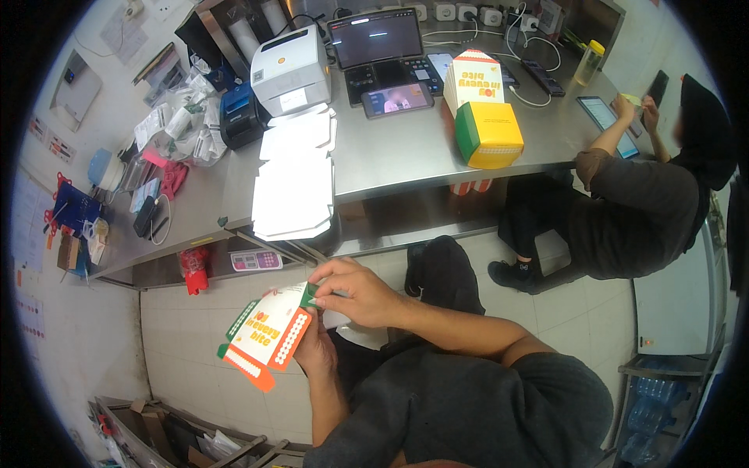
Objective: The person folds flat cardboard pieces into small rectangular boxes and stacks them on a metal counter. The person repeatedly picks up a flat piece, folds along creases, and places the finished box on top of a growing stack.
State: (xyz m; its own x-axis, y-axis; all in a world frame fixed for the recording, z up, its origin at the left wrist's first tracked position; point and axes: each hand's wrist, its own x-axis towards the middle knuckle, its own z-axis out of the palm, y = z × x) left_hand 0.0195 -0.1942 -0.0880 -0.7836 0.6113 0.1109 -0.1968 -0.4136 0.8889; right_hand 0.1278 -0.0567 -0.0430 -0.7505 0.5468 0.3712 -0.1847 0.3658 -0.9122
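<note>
Two hands meet on one flat printed carton blank [269, 334] low in my view, over the tiled floor below the bench [390, 156]. My left hand [316, 351] is closed on its lower right edge from underneath. My right hand [355, 292] pinches its top right corner, fingers curled tight. Farther right on the bench, a stack of white flat blanks [295, 195], then an assembled yellow and green box [489, 134]. At far right a seated person [647, 203] handles a phone.

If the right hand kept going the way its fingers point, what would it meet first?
The right hand points left, fingertips already on the flat printed carton that the left hand holds from below; so that carton, probably.
</note>
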